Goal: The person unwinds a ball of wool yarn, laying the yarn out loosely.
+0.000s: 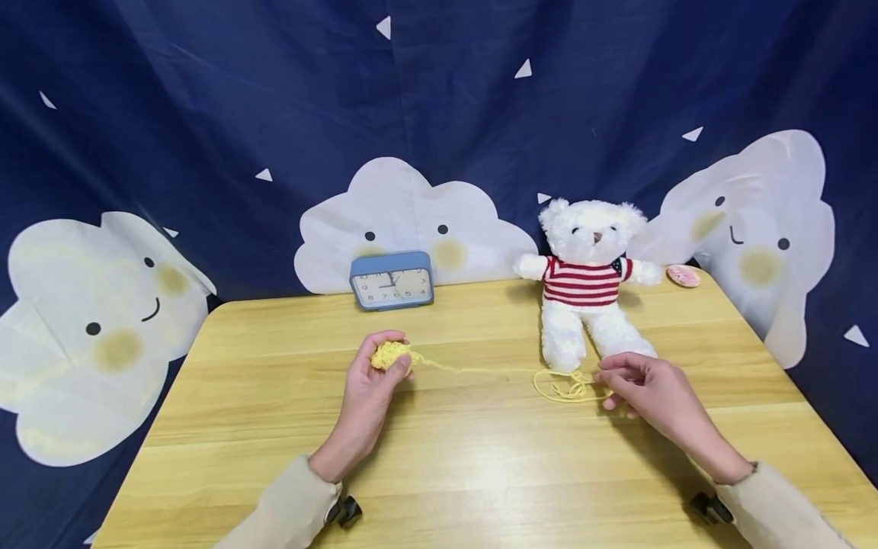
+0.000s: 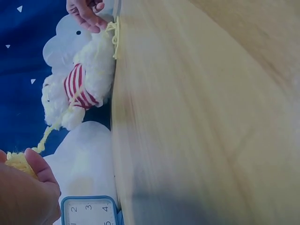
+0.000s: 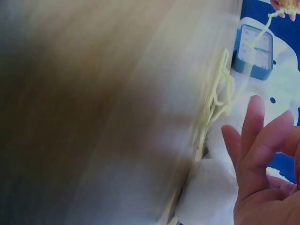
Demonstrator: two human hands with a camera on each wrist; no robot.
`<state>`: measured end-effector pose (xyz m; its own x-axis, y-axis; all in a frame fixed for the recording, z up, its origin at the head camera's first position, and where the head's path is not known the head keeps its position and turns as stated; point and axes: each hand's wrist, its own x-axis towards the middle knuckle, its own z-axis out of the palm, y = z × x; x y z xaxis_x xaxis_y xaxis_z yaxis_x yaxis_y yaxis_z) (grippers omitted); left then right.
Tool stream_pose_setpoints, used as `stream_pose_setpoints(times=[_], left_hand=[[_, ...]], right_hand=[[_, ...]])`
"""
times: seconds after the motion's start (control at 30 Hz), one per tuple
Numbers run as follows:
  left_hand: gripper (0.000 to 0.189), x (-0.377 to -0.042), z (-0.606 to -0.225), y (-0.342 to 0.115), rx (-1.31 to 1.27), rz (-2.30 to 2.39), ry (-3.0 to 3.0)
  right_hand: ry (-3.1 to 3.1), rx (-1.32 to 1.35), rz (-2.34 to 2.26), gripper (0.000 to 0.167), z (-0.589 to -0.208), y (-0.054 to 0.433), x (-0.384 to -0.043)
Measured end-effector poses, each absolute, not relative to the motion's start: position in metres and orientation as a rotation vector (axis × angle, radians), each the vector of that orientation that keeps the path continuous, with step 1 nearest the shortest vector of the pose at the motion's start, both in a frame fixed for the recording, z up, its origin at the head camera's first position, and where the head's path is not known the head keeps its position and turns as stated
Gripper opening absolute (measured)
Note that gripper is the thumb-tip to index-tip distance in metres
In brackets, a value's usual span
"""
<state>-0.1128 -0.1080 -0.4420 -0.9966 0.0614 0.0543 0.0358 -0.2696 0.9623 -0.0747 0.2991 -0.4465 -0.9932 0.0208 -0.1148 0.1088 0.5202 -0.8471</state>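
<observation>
On the left side of the table, my left hand (image 1: 369, 387) grips a small yellow ball of yarn (image 1: 389, 355), thumb across its front. A yarn strand (image 1: 473, 370) runs from the ball to the right, ending in loose loops (image 1: 565, 390) at the teddy bear's feet. Beside those loops is my right hand (image 1: 655, 393), its fingers loosely bent. In the right wrist view the fingers (image 3: 255, 117) stand apart with no yarn showing between them, and the loops (image 3: 219, 91) lie on the table past the fingertips.
A white teddy bear (image 1: 584, 286) in a red-striped shirt sits at the back right. The blue alarm clock (image 1: 392, 280) stands at the back edge, left of centre. A small pink round item (image 1: 684, 276) lies at the back right corner. Behind the table (image 1: 480, 488) hangs a dark blue curtain (image 1: 439, 99).
</observation>
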Motion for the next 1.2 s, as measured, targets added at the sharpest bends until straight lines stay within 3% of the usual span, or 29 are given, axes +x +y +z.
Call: stream_pose_setpoints(times=[0.3, 0.5, 0.9, 1.2], left_hand=[[0.038, -0.112, -0.443, -0.106, 0.120, 2.461, 1.874], [0.037, -0.112, -0.439, -0.105, 0.146, 2.462, 1.876], [0.039, -0.111, -0.436, -0.099, 0.192, 2.483, 1.824], [0.039, -0.110, -0.436, -0.097, 0.239, 2.458, 1.825]], right_hand=[[2.678, 0.066, -1.757, 0.021, -0.445, 0.280, -0.076], [2.346, 0.018, -2.025, 0.028, -0.436, 0.249, -0.084], [2.019, -0.264, -1.998, 0.044, -0.428, 0.181, -0.106], [2.049, -0.314, -1.955, 0.034, -0.432, 0.137, -0.118]])
